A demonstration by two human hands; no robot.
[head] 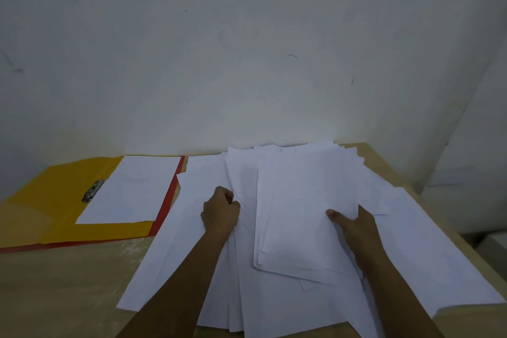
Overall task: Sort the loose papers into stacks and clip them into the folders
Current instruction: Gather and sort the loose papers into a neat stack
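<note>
While both forearms reach over the table [68, 291], the right hand [356, 225] grips a small stack of sheets [304, 217] at its right edge: thumb on top, the other fingers under the paper, hidden. This stack lies on top of the loose papers [277, 307], slightly tilted vs. the sheets below. The left hand [219, 214] rests on the papers just left of the stack, fingers curled tight; it seems to pinch an edge of a sheet, but I cannot tell for sure. The loose white papers are spread in a messy fan over the centre and right part of the table, reaching the wall [247, 49] at the back and approx. the near edge at the front. At the left lies an open yellow folder [55, 200] with a metal clip [93, 191] and one white sheet [131, 189] in it. Under it a red folder [164, 208] shows only as a thin border at the right and bottom side.
</note>
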